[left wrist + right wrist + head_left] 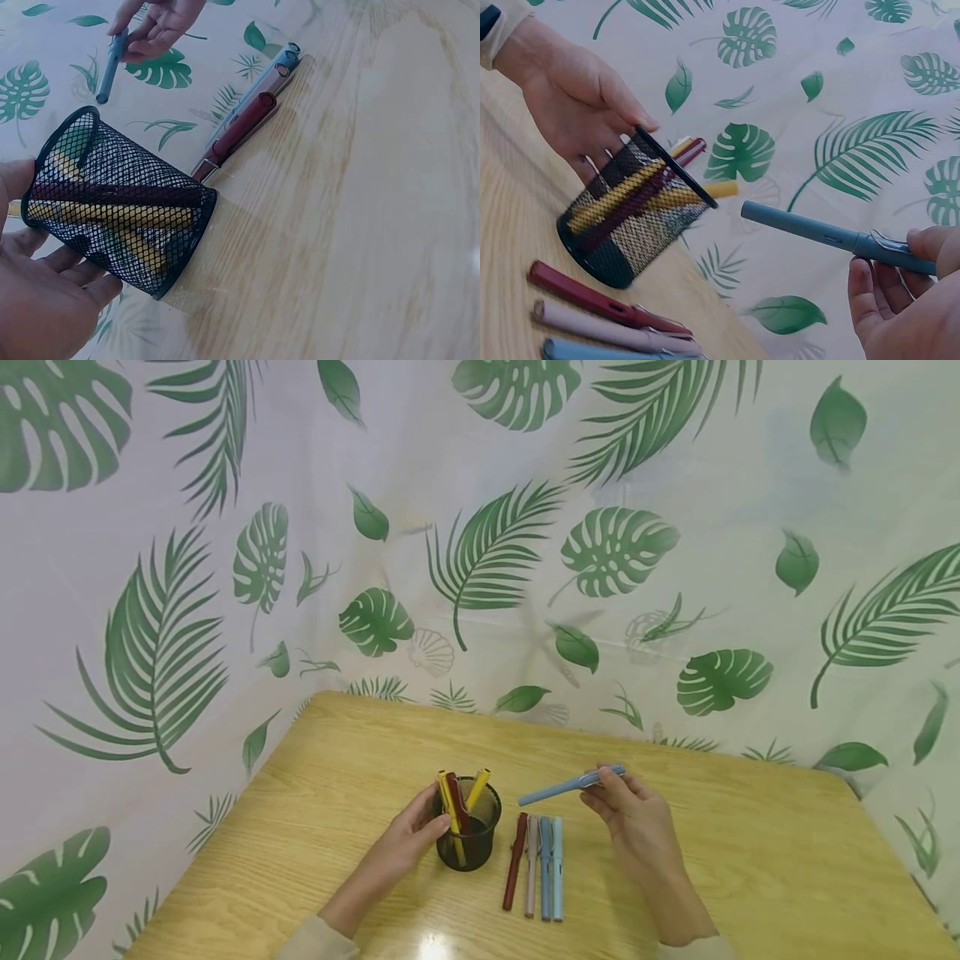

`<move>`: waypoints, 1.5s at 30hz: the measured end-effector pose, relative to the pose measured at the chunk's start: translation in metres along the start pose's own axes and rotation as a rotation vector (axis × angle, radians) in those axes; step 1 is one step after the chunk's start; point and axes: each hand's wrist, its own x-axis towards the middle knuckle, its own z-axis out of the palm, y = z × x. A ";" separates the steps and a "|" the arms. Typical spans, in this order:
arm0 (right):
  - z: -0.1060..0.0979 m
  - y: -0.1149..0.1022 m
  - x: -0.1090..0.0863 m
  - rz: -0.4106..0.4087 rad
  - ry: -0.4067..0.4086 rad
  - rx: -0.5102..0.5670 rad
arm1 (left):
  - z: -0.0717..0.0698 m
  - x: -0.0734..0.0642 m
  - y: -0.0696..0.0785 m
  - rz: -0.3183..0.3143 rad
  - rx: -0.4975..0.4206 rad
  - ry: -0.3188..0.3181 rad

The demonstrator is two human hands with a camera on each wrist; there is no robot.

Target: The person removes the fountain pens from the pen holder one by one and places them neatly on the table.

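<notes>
My left hand [415, 833] holds a black mesh pen cup [477, 853] by its side, thumb at the rim and fingers round the wall. Two yellow pens [477, 789] and a dark red pen [634, 196] lean inside the cup, their ends above the rim. To the right of the cup, my right hand [637, 827] pinches a blue pen [558, 791] near its clip end. That pen is raised above the table and tilted, its far end pointing at the cup's opening without touching it in the right wrist view.
Several pens lie side by side on the wooden table [360, 752] between the hands: dark red [514, 864], pink [532, 868], blue [546, 870] and light blue [558, 872]. A white leaf-print cloth [510, 677] hangs behind the table and along its left side.
</notes>
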 end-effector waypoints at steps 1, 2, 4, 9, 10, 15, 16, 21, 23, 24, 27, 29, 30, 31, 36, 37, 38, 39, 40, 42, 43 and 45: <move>-0.004 -0.003 -0.002 -0.007 0.000 0.002 | 0.000 0.000 0.000 -0.002 0.002 -0.001; -0.009 -0.006 -0.003 -0.014 -0.003 -0.001 | 0.001 0.000 0.000 -0.003 0.004 -0.002; -0.018 -0.013 -0.006 -0.029 -0.005 -0.005 | 0.001 0.000 0.000 -0.006 0.004 -0.004; -0.037 -0.030 -0.013 -0.071 0.008 -0.036 | 0.000 0.000 -0.001 -0.001 -0.002 -0.005; -0.040 -0.033 -0.014 -0.076 0.011 -0.037 | 0.000 0.000 -0.001 0.000 -0.004 -0.005; -0.059 -0.044 -0.019 -0.092 0.033 -0.042 | 0.000 -0.001 -0.001 -0.002 -0.008 -0.006; -0.063 -0.046 -0.020 -0.097 0.038 -0.046 | 0.001 -0.001 -0.001 -0.001 -0.008 -0.007; -0.079 -0.053 -0.022 -0.118 0.068 -0.069 | 0.001 -0.001 0.000 0.008 -0.010 -0.009; -0.084 -0.056 -0.023 -0.124 0.086 -0.071 | 0.001 -0.001 0.000 0.009 -0.012 -0.010; -0.086 -0.057 -0.024 -0.127 0.096 -0.073 | 0.001 -0.001 -0.001 0.008 -0.014 -0.012; -0.091 -0.061 -0.026 -0.126 0.116 -0.082 | 0.000 -0.001 -0.001 0.005 -0.014 -0.014; -0.094 -0.063 -0.027 -0.122 0.129 -0.103 | 0.000 -0.001 0.000 0.006 -0.012 -0.012; -0.095 -0.064 -0.028 -0.117 0.135 -0.116 | 0.000 -0.001 0.000 0.007 -0.010 -0.010; -0.096 -0.064 -0.028 -0.111 0.146 -0.139 | 0.000 -0.002 0.000 0.006 -0.008 -0.008; -0.101 -0.063 -0.030 -0.033 0.225 -0.342 | 0.000 -0.001 0.001 0.010 -0.010 -0.007; -0.102 -0.063 -0.031 -0.007 0.238 -0.380 | 0.000 -0.001 0.001 0.011 -0.011 -0.008; -0.103 -0.062 -0.031 0.018 0.247 -0.413 | 0.000 -0.001 0.001 0.012 -0.008 -0.008; -0.104 -0.061 -0.031 0.042 0.255 -0.437 | 0.000 -0.001 0.001 0.010 -0.005 -0.008; -0.104 -0.059 -0.031 0.063 0.260 -0.455 | 0.000 0.000 0.001 0.008 -0.003 -0.007; -0.104 -0.057 -0.031 0.095 0.266 -0.472 | 0.000 0.000 0.001 0.006 0.000 -0.006; -0.104 -0.056 -0.031 0.105 0.267 -0.488 | 0.000 0.000 0.000 0.006 0.003 -0.004; -0.103 -0.053 -0.031 0.121 0.267 -0.529 | 0.000 0.000 0.000 0.005 0.003 -0.001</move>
